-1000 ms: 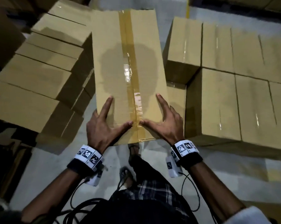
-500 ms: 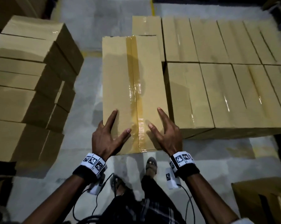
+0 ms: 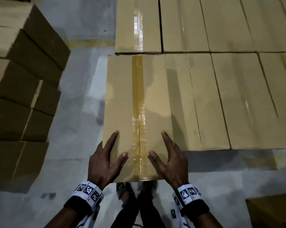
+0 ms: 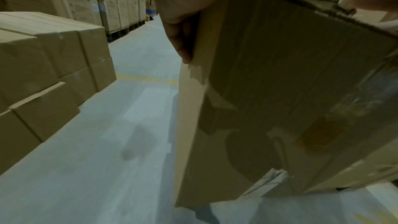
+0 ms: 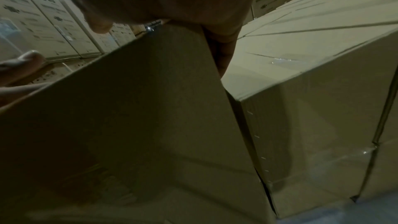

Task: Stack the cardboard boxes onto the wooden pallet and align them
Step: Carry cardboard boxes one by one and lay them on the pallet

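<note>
I hold a long cardboard box [image 3: 122, 99] with brown tape down its top by its near end. My left hand [image 3: 106, 160] grips the near left corner and my right hand [image 3: 171, 159] the near right corner, thumbs on top and fingers down the sides. The box lies along the left side of the stacked boxes [image 3: 237, 99], level with their tops. Its far end meets the back row [image 3: 185, 22], and its near end juts past the stack's front edge. The left wrist view shows my fingers [image 4: 181, 40] on the box's side [image 4: 280, 91]. The pallet is hidden.
Another stepped pile of cardboard boxes [image 3: 15, 83] stands at the left across a strip of grey floor [image 3: 83, 96]. A further box [image 3: 272, 211] sits at the bottom right. My sandalled feet [image 3: 124, 191] are right below the held box. Tall printed cartons [image 4: 112, 1] line the background.
The box has moved forward and to the right, from apart from the stack to flush against its left side and the back row. Both hands keep the same hold.
</note>
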Demonstrator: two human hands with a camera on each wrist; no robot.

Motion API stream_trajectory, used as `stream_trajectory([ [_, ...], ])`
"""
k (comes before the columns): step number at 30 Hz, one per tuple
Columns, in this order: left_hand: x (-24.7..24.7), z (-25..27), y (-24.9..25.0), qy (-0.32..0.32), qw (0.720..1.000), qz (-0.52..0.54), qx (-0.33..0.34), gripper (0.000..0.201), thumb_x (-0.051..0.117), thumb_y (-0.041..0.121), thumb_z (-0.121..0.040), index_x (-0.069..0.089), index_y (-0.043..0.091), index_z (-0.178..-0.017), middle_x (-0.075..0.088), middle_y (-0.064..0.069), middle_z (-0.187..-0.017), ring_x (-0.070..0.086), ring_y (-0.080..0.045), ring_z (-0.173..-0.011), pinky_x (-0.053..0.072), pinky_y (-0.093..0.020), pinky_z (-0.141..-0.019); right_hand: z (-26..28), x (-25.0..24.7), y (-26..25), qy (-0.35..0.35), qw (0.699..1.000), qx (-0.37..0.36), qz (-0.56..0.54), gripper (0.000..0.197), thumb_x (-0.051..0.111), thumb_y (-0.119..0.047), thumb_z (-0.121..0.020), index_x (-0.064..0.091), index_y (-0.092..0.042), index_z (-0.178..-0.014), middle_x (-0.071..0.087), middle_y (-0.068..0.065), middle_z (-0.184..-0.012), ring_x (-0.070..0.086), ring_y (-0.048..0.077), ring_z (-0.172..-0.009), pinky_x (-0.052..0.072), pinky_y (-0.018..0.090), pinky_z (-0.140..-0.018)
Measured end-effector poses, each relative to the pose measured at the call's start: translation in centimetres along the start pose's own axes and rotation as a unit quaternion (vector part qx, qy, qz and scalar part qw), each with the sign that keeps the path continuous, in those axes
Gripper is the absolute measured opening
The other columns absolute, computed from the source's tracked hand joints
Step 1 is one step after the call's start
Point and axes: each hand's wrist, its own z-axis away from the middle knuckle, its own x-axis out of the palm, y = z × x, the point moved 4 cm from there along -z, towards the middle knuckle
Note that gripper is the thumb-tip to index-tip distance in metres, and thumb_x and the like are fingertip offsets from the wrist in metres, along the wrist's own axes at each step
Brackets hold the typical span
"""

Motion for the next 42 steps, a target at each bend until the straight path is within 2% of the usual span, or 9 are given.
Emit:
stream_trajectory([
  [5,4.1,-2.5,-1.9,-0.013,1.000,0.015,0.003,0.083,0.031,0.092,-0.083,0.024,0.055,-0.157,0.063,-0.013,-0.127,0.066,-0.034,-0.109,0.055,-0.042,-0.089,-1.8,2.3,3.8,-0.004,0.998,0.042,0.053,0.083,0.044,-0.089,-0.081,0.022,-0.060,-0.155,0.041,-0.007,-0.161,0.043,0.020,-0.144,0.041,0.044,-0.112],
  [11,7.0,-3.4,-3.9,-0.016,0.999,0.039,0.003,0.091,0.034,0.096,-0.077,0.020,0.057,-0.158,0.056,-0.005,-0.144,0.058,-0.028,-0.125,0.051,-0.042,-0.100,-2.7,4.2,5.6,0.064,0.989,0.022,0.134,0.061,0.054,-0.072,-0.087,0.060,-0.043,-0.140,0.056,0.006,-0.148,0.050,0.029,-0.132,0.049,0.045,-0.095],
  [15,8.2,-3.5,-4.7,-0.012,0.999,0.035,-0.004,0.093,0.038,0.097,-0.074,0.018,0.059,-0.157,0.053,-0.001,-0.145,0.057,-0.027,-0.127,0.048,-0.038,-0.098,-2.4,5.7,7.2,0.109,0.982,0.000,0.155,0.055,0.065,-0.058,-0.086,0.066,-0.035,-0.135,0.056,0.009,-0.145,0.048,0.031,-0.126,0.052,0.045,-0.087],
  [21,9.6,-3.0,-5.9,-0.033,0.998,0.058,-0.006,0.098,0.066,0.082,-0.078,0.016,0.057,-0.158,0.042,0.009,-0.159,0.046,-0.019,-0.141,0.043,-0.037,-0.110,-1.6,6.4,8.1,0.105,0.972,-0.028,0.207,0.054,0.070,-0.049,-0.087,0.066,-0.026,-0.136,0.051,0.010,-0.152,0.048,0.035,-0.125,0.047,0.050,-0.094],
  [26,9.3,-2.5,-7.1,-0.072,0.992,0.098,0.024,0.119,0.085,0.071,-0.065,0.014,0.055,-0.159,0.027,0.024,-0.161,0.031,0.006,-0.141,0.033,-0.027,-0.113,-1.1,4.3,9.3,0.010,0.956,-0.096,0.277,0.078,0.064,-0.074,-0.083,0.050,-0.037,-0.150,0.029,0.005,-0.168,0.030,0.032,-0.150,0.032,0.055,-0.109],
  [31,8.9,-1.1,-8.9,-0.152,0.984,0.043,0.088,0.141,0.093,0.073,-0.049,0.009,0.052,-0.161,0.000,0.022,-0.170,0.017,0.001,-0.153,0.040,-0.035,-0.112,-0.1,1.8,11.9,-0.123,0.917,-0.156,0.346,0.111,0.048,-0.096,-0.072,0.015,-0.043,-0.163,-0.003,-0.001,-0.174,0.003,0.027,-0.160,0.016,0.064,-0.122],
  [35,9.0,-1.2,-9.1,-0.150,0.981,0.010,0.121,0.142,0.095,0.067,-0.051,0.006,0.052,-0.161,-0.005,0.019,-0.171,0.027,-0.003,-0.148,0.053,-0.038,-0.099,-0.5,1.3,12.5,-0.126,0.898,-0.170,0.385,0.114,0.054,-0.088,-0.072,0.009,-0.040,-0.165,0.002,-0.004,-0.174,0.006,0.027,-0.160,0.019,0.066,-0.121],
  [38,9.2,-1.5,-9.0,-0.139,0.981,0.006,0.135,0.141,0.097,0.061,-0.053,0.006,0.052,-0.161,-0.003,0.017,-0.171,0.034,-0.019,-0.150,0.056,-0.044,-0.098,-0.8,1.4,12.8,-0.118,0.900,-0.162,0.387,0.112,0.055,-0.084,-0.073,0.009,-0.038,-0.165,0.004,-0.007,-0.174,0.007,0.025,-0.160,0.019,0.064,-0.120],
  [42,9.0,-2.5,-9.0,-0.131,0.980,-0.001,0.148,0.142,0.096,0.059,-0.054,0.003,0.053,-0.161,-0.005,0.018,-0.171,0.034,-0.023,-0.150,0.056,-0.048,-0.098,-1.2,1.5,12.7,-0.102,0.905,-0.157,0.383,0.117,0.071,-0.075,-0.074,0.011,-0.035,-0.165,0.011,-0.008,-0.173,0.009,0.024,-0.160,0.020,0.061,-0.120],
])
